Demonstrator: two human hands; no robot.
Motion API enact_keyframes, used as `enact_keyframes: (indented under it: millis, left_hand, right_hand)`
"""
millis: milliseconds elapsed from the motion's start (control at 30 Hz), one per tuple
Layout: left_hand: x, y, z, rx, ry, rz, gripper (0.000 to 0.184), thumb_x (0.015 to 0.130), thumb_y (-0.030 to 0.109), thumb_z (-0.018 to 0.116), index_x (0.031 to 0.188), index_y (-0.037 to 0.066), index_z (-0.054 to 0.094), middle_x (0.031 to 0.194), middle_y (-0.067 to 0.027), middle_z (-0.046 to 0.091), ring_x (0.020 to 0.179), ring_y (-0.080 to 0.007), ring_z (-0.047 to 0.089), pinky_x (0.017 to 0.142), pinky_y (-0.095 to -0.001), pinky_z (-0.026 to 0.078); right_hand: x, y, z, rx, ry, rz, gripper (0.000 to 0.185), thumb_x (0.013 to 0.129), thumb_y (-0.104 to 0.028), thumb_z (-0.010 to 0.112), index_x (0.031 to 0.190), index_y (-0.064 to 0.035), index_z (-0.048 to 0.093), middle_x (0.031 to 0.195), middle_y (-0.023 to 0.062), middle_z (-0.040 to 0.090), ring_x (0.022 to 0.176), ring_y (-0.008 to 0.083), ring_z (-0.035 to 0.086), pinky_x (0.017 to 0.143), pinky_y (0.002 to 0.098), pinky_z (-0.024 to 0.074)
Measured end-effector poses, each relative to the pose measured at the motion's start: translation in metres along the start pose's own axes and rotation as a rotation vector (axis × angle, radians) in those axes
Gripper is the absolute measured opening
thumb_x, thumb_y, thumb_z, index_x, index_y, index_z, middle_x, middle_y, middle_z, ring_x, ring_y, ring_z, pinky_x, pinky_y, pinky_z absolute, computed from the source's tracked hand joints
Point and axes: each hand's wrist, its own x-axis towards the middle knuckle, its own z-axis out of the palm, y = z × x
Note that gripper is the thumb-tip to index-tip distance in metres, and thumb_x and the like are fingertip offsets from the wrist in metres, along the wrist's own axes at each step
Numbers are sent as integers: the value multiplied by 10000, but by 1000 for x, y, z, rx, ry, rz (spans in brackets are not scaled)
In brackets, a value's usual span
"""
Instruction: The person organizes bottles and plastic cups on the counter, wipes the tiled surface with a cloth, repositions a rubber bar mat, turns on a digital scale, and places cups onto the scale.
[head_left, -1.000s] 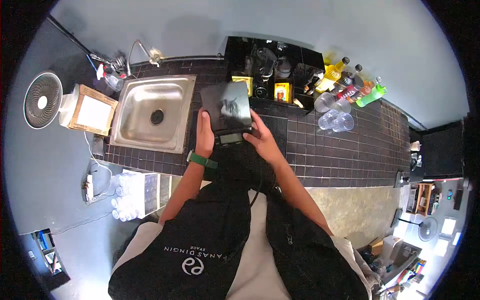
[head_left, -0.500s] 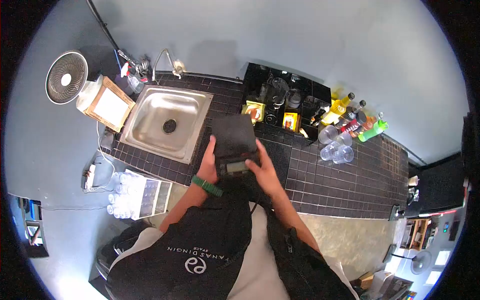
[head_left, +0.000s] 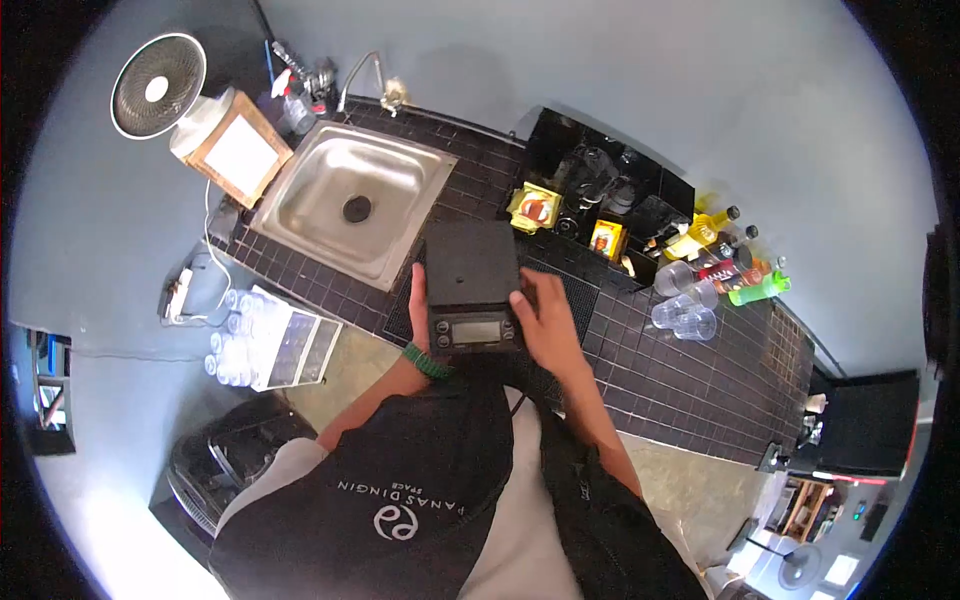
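Observation:
A black digital scale (head_left: 470,265) with a small grey display and round buttons is held level in front of the apron, over the counter's front edge. My left hand (head_left: 419,308) lies along its left side, the fingers mostly hidden beneath it. On the right side my right hand (head_left: 545,318) grips it, the thumb near the display's corner. Under and behind the scale lies a black ribbed mat (head_left: 580,305). Just beyond is a black organizer (head_left: 655,190) holding glassware, a yellow packet (head_left: 535,207) and a yellow box (head_left: 607,239).
A steel sink (head_left: 330,205) with a tap (head_left: 393,95) is at the left, beside a fan (head_left: 158,90) and a cardboard box (head_left: 240,158). Bottles (head_left: 702,232) and clear plastic cups (head_left: 693,323) stand on the tiled counter (head_left: 660,375) at the right.
The view has turned and shifted. The scale, tilted and shiny at first, now lies flatter with its display facing up. My right thumb has moved from beside the display to the scale's upper right edge.

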Motion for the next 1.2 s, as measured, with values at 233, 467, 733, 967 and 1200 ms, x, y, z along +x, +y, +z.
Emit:
enact_keyframes:
  millis: [233, 467, 733, 967, 1200]
  left_hand:
    - [-5, 8, 27, 20, -95, -56, 818, 1005, 652, 381, 1513, 12, 401, 1464, -231, 519, 1265, -363, 599, 1076, -511, 499]
    - [-3, 9, 3, 24, -9, -48, 827, 993, 669, 408, 1498, 15, 434, 1437, -212, 556, 1218, -349, 636, 1042, -499, 523]
    - [-11, 2, -2, 67, 56, -31, 821, 979, 673, 454, 1489, 31, 455, 1428, -203, 571, 1227, -340, 630, 1057, -473, 510]
    - [-20, -30, 3, 166, 302, -123, 742, 1006, 622, 480, 1446, 26, 503, 1364, -174, 623, 1174, -317, 654, 1038, -440, 517]
    - [-29, 38, -61, 1106, 400, 338, 450, 1010, 359, 640, 1339, 54, 606, 1122, -51, 691, 964, -137, 661, 801, -308, 552]
  right_hand:
    - [15, -16, -9, -225, 69, -311, 635, 1001, -247, 610, 1524, 18, 367, 1569, 296, 324, 1461, 467, 291, 1205, 511, 246]
    - [0, 8, 32, 130, -35, -73, 658, 1051, -255, 517, 1586, 8, 238, 1636, 247, 257, 1517, 384, 258, 1240, 444, 198]
    - [-16, 23, 31, 236, -125, 77, 649, 1074, -298, 467, 1591, 17, 236, 1626, 243, 305, 1509, 360, 306, 1224, 407, 238]
    - [-28, 56, 21, 1025, -69, 589, 618, 1080, -438, 453, 1513, -1, 393, 1496, 187, 488, 1360, 309, 502, 1140, 425, 393]
    - [-20, 99, 45, 1270, -46, 719, 626, 1034, -514, 535, 1405, -11, 509, 1364, 168, 607, 1178, 337, 642, 1001, 465, 531]
